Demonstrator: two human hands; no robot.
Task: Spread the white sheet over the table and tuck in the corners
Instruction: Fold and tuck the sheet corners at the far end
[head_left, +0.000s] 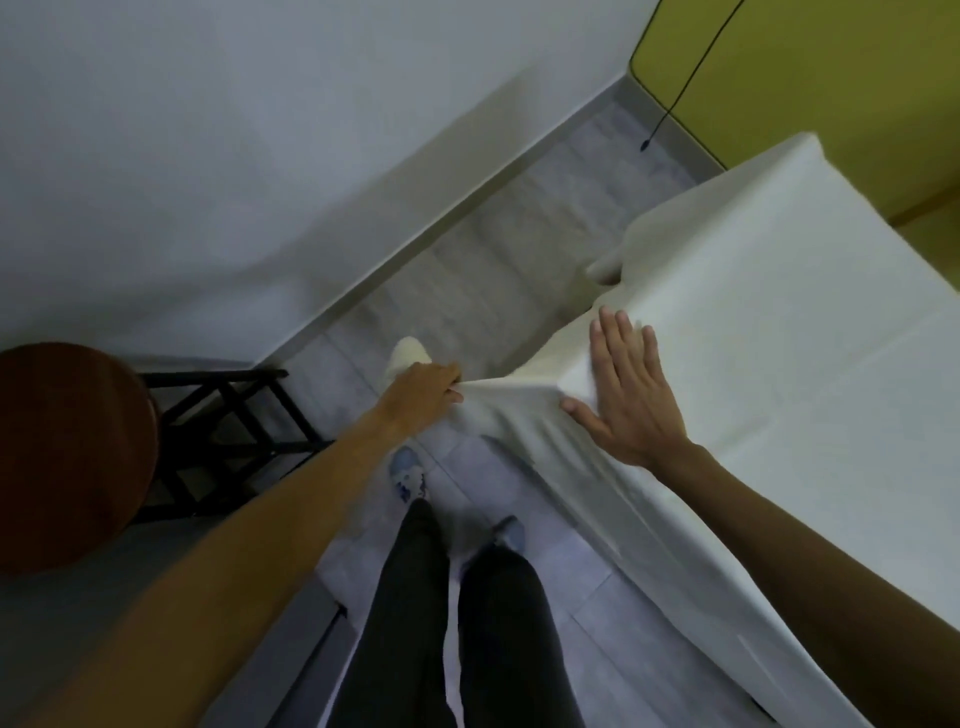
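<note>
- Left hand (423, 387): fingers (449, 382) pinch the sheet (779, 338) by its corner, held taut out past the worktop edge.
- Right hand (626, 400): fingers spread flat, pressing the sheet onto the near corner.
- Sheet covers all the top I can see, worktop hidden beneath; spreading looks done.
- Near-corner tuck under way, I judge; far corner (610, 265) hangs loose; the rest out of view.

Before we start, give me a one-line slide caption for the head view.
Left hand pinches a corner of the white sheet outward while the right hand presses it flat on top.
</note>
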